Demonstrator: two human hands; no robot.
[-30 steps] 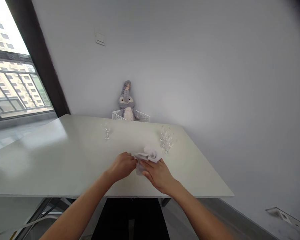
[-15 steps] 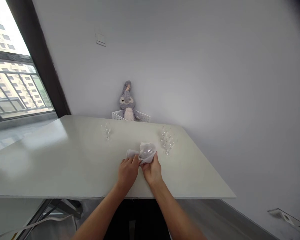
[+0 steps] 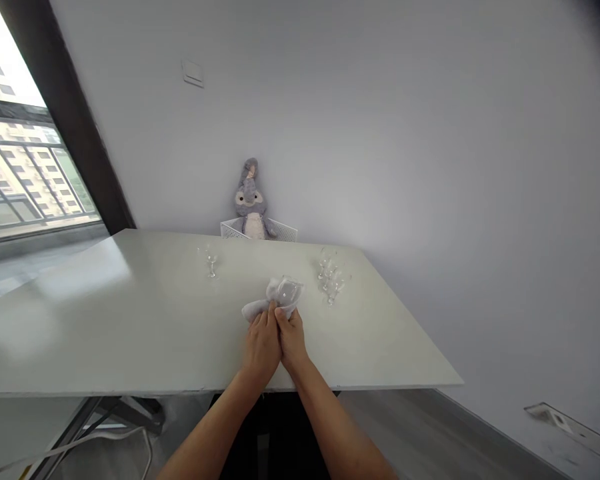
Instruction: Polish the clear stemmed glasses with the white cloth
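Note:
A clear wine glass [image 3: 291, 291] lies tilted in my hands, its bowl pointing up and away from me. A thin white cloth [image 3: 254, 309] is wrapped partly around it, with one end sticking out on the left. My left hand [image 3: 264, 341] is closed on the cloth near the glass's stem, which the fingers hide. My right hand [image 3: 293, 335] grips the glass through the cloth just below the bowl, thumb on top. Both hands touch each other above the front part of the white table [image 3: 155, 333].
Several clear stemmed glasses [image 3: 331, 283] stand grouped right of my hands. Another stemmed glass [image 3: 211, 260] stands alone at the left. Behind the table's far edge, a grey plush toy [image 3: 253, 207] sits in a white perforated basket [image 3: 286, 231] against the wall.
My right hand has moved from the side of the bowl down to the stem area, against my left hand. The cloth has shifted, and the view has moved slightly.

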